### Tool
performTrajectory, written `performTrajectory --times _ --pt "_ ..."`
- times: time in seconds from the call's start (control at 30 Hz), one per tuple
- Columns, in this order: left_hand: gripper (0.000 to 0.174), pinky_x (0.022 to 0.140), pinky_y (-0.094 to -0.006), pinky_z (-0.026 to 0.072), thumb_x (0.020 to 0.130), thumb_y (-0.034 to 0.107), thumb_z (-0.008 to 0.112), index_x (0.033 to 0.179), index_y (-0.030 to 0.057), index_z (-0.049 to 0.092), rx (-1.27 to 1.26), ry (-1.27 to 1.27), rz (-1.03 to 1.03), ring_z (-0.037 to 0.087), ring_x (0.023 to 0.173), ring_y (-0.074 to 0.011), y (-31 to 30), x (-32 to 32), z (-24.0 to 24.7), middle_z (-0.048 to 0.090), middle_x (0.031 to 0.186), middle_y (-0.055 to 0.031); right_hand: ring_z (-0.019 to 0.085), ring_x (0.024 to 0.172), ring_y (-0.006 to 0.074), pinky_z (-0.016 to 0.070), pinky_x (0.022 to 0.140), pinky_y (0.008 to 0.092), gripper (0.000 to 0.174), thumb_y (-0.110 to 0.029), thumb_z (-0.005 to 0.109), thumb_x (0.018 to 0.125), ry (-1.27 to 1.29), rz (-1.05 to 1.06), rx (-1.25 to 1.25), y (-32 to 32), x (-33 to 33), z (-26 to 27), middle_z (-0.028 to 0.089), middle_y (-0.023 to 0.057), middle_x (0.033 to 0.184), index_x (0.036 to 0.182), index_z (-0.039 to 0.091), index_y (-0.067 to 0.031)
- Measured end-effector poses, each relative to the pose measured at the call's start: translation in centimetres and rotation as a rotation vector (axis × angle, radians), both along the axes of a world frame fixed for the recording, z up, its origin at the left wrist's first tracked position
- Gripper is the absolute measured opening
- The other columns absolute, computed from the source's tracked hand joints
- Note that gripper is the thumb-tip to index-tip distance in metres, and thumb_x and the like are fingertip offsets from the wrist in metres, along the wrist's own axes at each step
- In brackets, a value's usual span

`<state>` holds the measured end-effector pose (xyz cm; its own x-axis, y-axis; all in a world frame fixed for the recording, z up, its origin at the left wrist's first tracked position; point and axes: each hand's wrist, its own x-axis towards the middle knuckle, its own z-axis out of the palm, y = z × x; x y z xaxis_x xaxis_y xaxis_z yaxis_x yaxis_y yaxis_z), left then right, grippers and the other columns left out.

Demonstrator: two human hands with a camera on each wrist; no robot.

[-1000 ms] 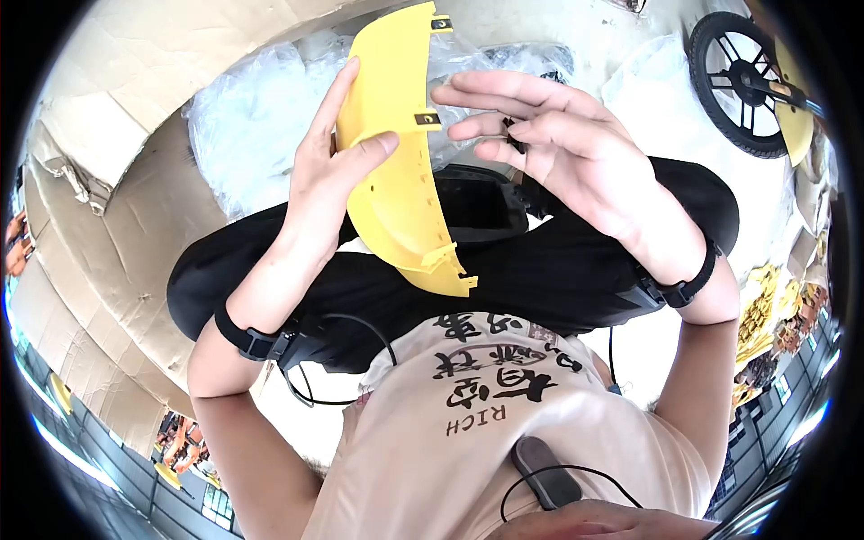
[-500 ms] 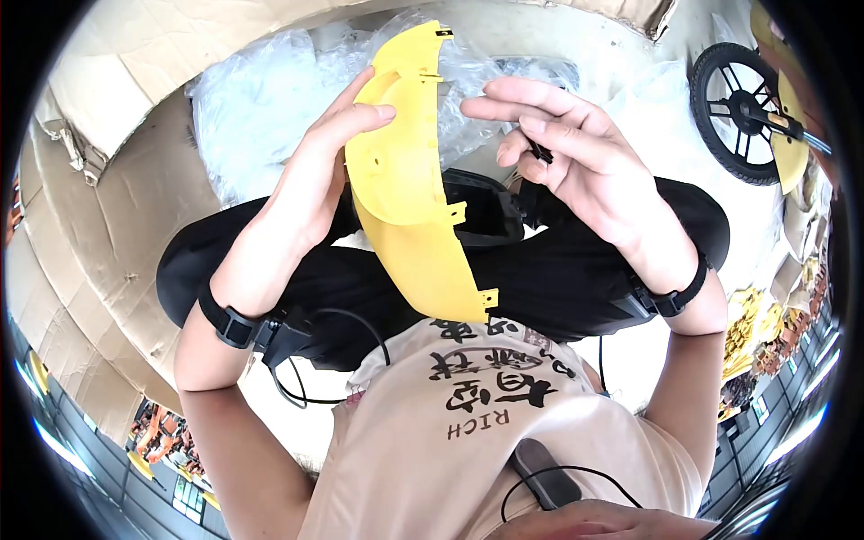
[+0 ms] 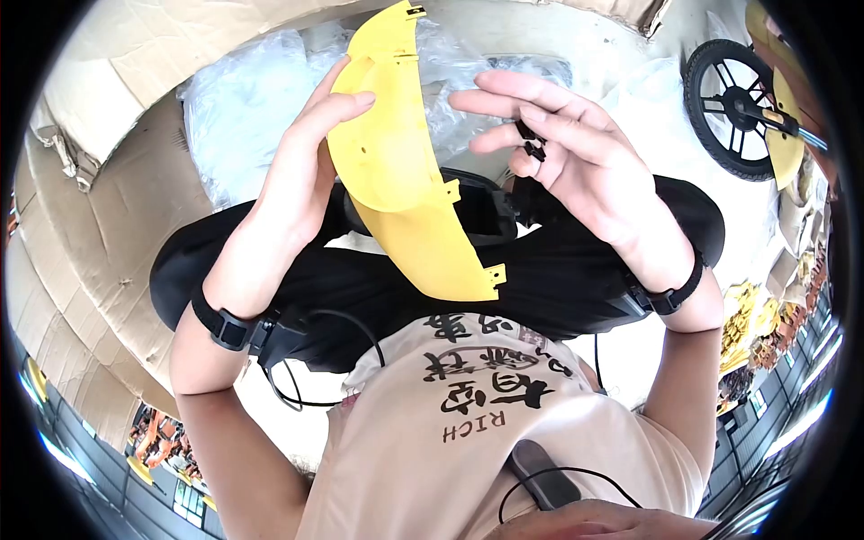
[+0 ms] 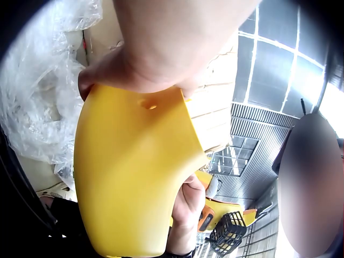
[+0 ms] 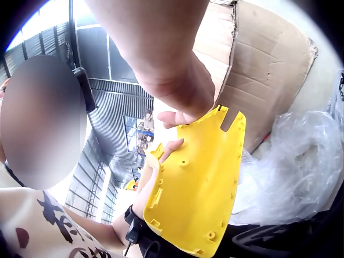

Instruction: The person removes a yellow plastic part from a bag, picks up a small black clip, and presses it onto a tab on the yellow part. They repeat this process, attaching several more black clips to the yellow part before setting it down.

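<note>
My left hand grips a curved yellow plastic cover by its left side, thumb on the face toward me. The cover stands lengthwise above my lap, with small tabs along its right edge and a black clip at its top corner. Its smooth outer side fills much of the left wrist view; the hollow inside, with several pegs and slots, faces the right wrist camera. To the right of the cover, apart from it, my right hand holds small black clips among thumb and bent fingers.
A black tray-like part lies between my legs, behind the cover. Clear plastic wrap and cardboard spread over the floor ahead and left. A black spoked wheel stands at the far right.
The cover has turned in my left hand, showing more of its broad face, and my left thumb sits higher. My right thumb and fingers have closed in around the black clips.
</note>
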<state>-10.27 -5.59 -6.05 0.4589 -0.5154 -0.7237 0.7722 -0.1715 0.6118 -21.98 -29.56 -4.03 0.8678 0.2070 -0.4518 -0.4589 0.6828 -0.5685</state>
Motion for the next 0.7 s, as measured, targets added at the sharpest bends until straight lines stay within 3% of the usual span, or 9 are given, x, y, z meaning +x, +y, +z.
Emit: performTrajectory --times 0.1,0.17,0.3,0.37,0.4,0.47,0.5,0.57,0.7 --pt "0.088 0.115 -0.0368 0.0271 0.085 0.037 0.064 0.156 0.005 0.023 0.011 0.006 0.01 0.039 0.138 -0.0247 0.0 0.0 0.0 0.042 0.148 -0.0127 0.06 0.119 0.0245 0.0492 0.081 0.0236 0.048 -0.006 0.048 0.098 0.023 -0.023 0.044 0.0 0.2 0.2 0.049 0.0236 0.143 0.144 0.04 0.0066" --pt "0.088 0.115 -0.0367 0.0275 0.085 0.036 0.064 0.156 0.0043 0.023 0.006 0.015 0.017 0.039 0.138 -0.0246 -0.1 0.0 0.0 0.042 0.148 -0.0133 0.056 0.125 0.0271 0.0506 0.089 0.0263 0.051 -0.006 0.048 0.098 -0.092 0.03 -0.027 0.2 0.1 0.0 0.046 0.0247 0.146 0.146 0.036 0.0075" --pt "0.087 0.114 -0.0365 0.0284 0.086 0.036 0.064 0.155 0.0045 0.023 -0.005 0.021 0.016 0.039 0.138 -0.0246 -0.1 0.0 0.2 0.042 0.149 -0.0132 0.055 0.127 0.0296 0.0503 0.094 0.0285 0.051 -0.006 0.049 0.098 -0.096 0.018 -0.068 0.7 0.1 0.4 0.045 0.0252 0.146 0.145 0.037 0.0076" --pt "0.086 0.114 -0.0364 0.0293 0.086 0.036 0.064 0.155 0.0054 0.024 -0.018 0.029 0.017 0.04 0.138 -0.0245 -0.1 0.1 0.4 0.042 0.149 -0.0129 0.063 0.11 0.0237 0.0504 0.086 0.0258 0.048 -0.011 0.047 0.101 -0.043 0.019 -0.047 0.6 0.2 0.6 0.049 0.0257 0.142 0.144 0.039 0.0065" --pt "0.086 0.114 -0.0364 0.0293 0.086 0.036 0.064 0.155 0.0054 0.024 -0.018 0.029 0.017 0.04 0.138 -0.0245 -0.2 0.1 0.5 0.042 0.149 -0.0129 0.063 0.11 0.0237 0.0504 0.086 0.0258 0.048 -0.011 0.047 0.101 -0.043 0.019 -0.047 0.4 0.2 0.5 0.049 0.0257 0.142 0.144 0.039 0.0065" --pt "0.085 0.114 -0.0365 0.0298 0.086 0.036 0.064 0.155 0.0066 0.025 -0.009 0.026 0.017 0.04 0.138 -0.0244 -0.1 0.2 0.5 0.042 0.149 -0.0124 0.059 0.084 0.0149 0.0471 0.075 0.0233 0.043 -0.018 0.043 0.104 -0.04 0.047 0.039 -0.1 0.1 0.1 0.053 0.026 0.139 0.14 0.045 0.0044" --pt "0.085 0.114 -0.0365 0.0298 0.086 0.036 0.064 0.155 0.0066 0.025 -0.009 0.026 0.018 0.04 0.138 -0.0244 -0.1 0.2 0.5 0.042 0.149 -0.0124 0.059 0.084 0.0149 0.0471 0.075 0.0233 0.043 -0.018 0.043 0.104 -0.039 0.047 0.039 0.0 0.0 0.2 0.053 0.026 0.139 0.14 0.045 0.0044" --pt "0.083 0.113 -0.0359 0.0311 0.087 0.036 0.064 0.155 0.0066 0.026 -0.01 0.028 0.021 0.042 0.136 -0.0238 -0.1 0.2 0.5 0.043 0.147 -0.0117 0.045 0.069 0.011 0.0409 0.067 0.0223 0.04 -0.024 0.04 0.105 -0.019 0.037 0.018 0.2 0.0 0.3 0.061 0.0217 0.126 0.134 0.051 0.0029" --pt "0.074 0.109 -0.0352 0.0349 0.088 0.038 0.064 0.148 0.0046 0.038 0.005 0.035 0.058 0.049 0.129 -0.0224 -0.2 0.1 0.6 0.052 0.138 -0.0113 0.049 0.072 0.0115 0.039 0.064 0.0224 0.039 -0.025 0.039 0.107 -0.075 0.052 0.105 -0.6 -0.3 -0.9 0.065 0.0158 0.111 0.128 0.055 0.0038"
